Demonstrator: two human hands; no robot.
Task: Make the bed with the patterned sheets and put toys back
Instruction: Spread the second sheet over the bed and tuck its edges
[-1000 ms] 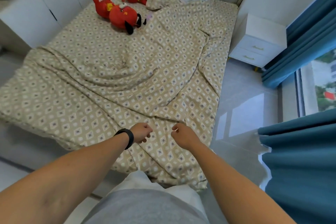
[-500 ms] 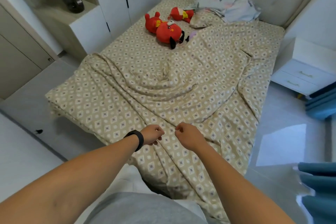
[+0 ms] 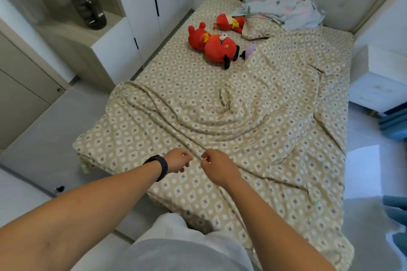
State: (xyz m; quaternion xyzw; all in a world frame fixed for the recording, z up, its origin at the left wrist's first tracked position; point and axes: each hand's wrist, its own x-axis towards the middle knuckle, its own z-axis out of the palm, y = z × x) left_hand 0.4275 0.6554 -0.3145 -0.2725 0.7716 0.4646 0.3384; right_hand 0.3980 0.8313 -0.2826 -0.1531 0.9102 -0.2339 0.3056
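The patterned sheet (image 3: 253, 121) is beige with white and grey diamonds. It lies spread over the bed, wrinkled in long folds near the middle, and its near edge hangs over the foot. Two red plush toys (image 3: 217, 47) lie on their sides near the head, just beside a small purple toy (image 3: 251, 50).
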